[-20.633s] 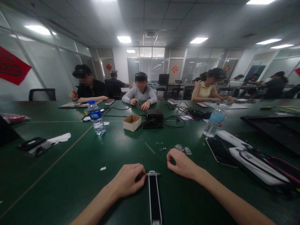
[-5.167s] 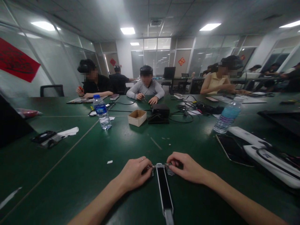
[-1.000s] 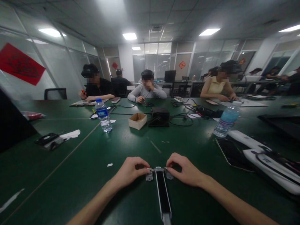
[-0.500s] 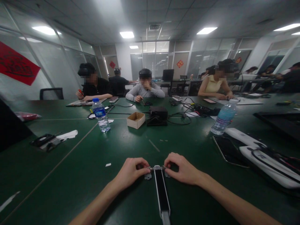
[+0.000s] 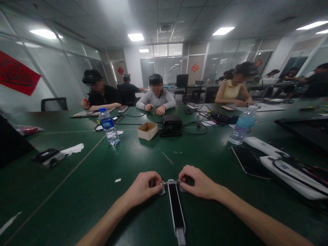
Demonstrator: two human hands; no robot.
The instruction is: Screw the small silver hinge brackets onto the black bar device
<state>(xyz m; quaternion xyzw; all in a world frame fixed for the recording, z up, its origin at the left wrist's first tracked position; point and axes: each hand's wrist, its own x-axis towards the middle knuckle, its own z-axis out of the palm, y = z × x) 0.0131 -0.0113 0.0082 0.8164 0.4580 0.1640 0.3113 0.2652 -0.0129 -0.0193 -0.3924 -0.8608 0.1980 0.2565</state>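
A long, narrow bar [image 5: 176, 205] with a black face and silver edges lies on the green table, pointing away from me. A short metal pin sticks out on each side of its far end. My left hand [image 5: 145, 186] pinches the small metal bracket [image 5: 162, 192] at the left of that end, thumb and fingertips together. Over on the right, my right hand [image 5: 197, 182] holds the matching metal bracket [image 5: 182, 189] the same way. The fingertips hide much of both brackets, and how they join the bar cannot be made out.
Beyond my hands stand an open cardboard box [image 5: 147, 131], a black device [image 5: 171, 125] with cables, and two water bottles [image 5: 109, 127] [image 5: 243, 125]. A phone [image 5: 249, 162] and a white device [image 5: 292, 174] lie at right. Several people sit around the table.
The camera view has shifted slightly. Both hands keep their pinch at the bar's far end, with the left bracket turned a little. The person opposite has lowered a hand to the table.
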